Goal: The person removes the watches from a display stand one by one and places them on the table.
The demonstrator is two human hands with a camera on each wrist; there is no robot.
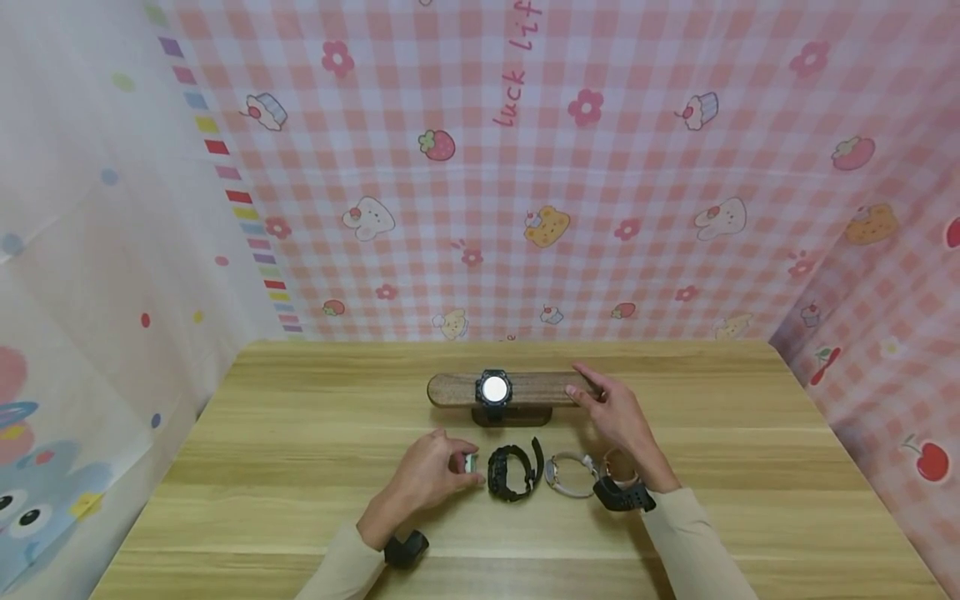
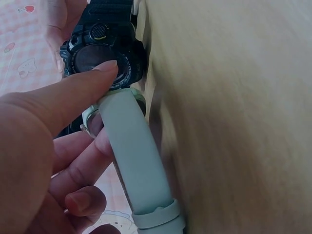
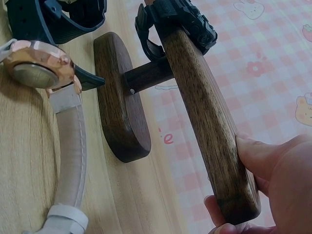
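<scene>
My left hand (image 1: 423,475) pinches a mint-green strapped watch (image 2: 136,151) between thumb and fingers, just above the table; its strap hangs toward the camera in the left wrist view. My right hand (image 1: 618,415) grips the right end of a dark wooden watch stand (image 1: 540,388), thumb on the bar and fingers around its end. A black watch (image 1: 494,389) with a bright face is strapped around the bar, left of its middle. To the right of my left hand, a chunky black watch (image 1: 498,477) lies on its side.
A pale-strapped watch (image 1: 573,475) and a rose-gold watch (image 1: 618,467), partly covered by my right wrist and its camera (image 1: 624,495), stand to the right. Beneath everything is a wood-grain table (image 1: 315,442). Checked pink cloth (image 1: 480,183) hangs behind.
</scene>
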